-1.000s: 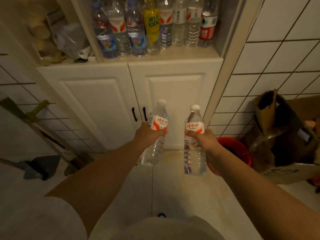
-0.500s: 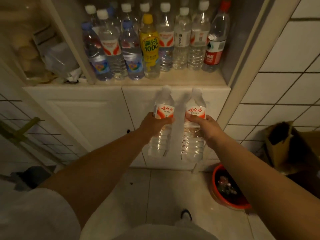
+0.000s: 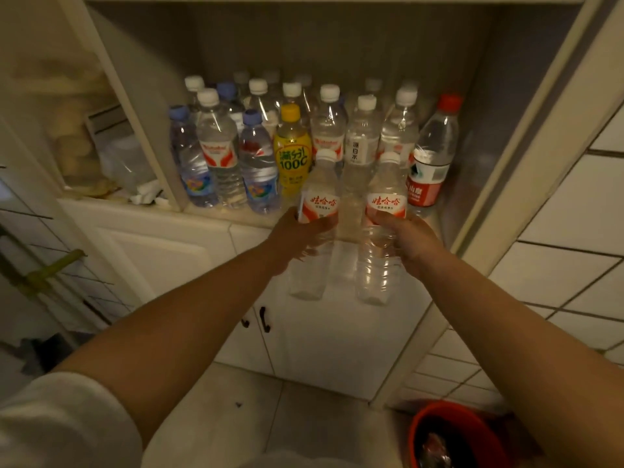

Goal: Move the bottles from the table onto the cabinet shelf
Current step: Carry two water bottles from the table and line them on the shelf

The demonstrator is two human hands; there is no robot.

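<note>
Left hand [image 3: 297,236]: centre of the frame, fingers curled around the middle of the left bottle [image 3: 315,228], just under its red-and-white label.
Right hand [image 3: 410,239]: just right of centre, fingers and thumb clamped on the right bottle [image 3: 383,231] at the same height.
Held bottles: both upright, caps on, side by side but apart; their bases hang in front of the white cabinet doors [image 3: 189,265], below the shelf edge [image 3: 216,214], while their caps overlap the stored row behind.
Shelf stock: upper centre, a crowd of clear water bottles, a yellow bottle [image 3: 291,153] and a red-capped bottle [image 3: 430,157] at the right end; how many rows stand at the back I cannot tell in the dim light.
Done: a good many bottles are already on the shelf.
Left: these two are not yet set down; the bare strip along the shelf front looks the likely spot. The table is out of view, so what remains there is unknown.
Change: half a second ago the pair was held lower against the doors; it has risen and come closer to the shelf, which now fills more of the frame.
</note>
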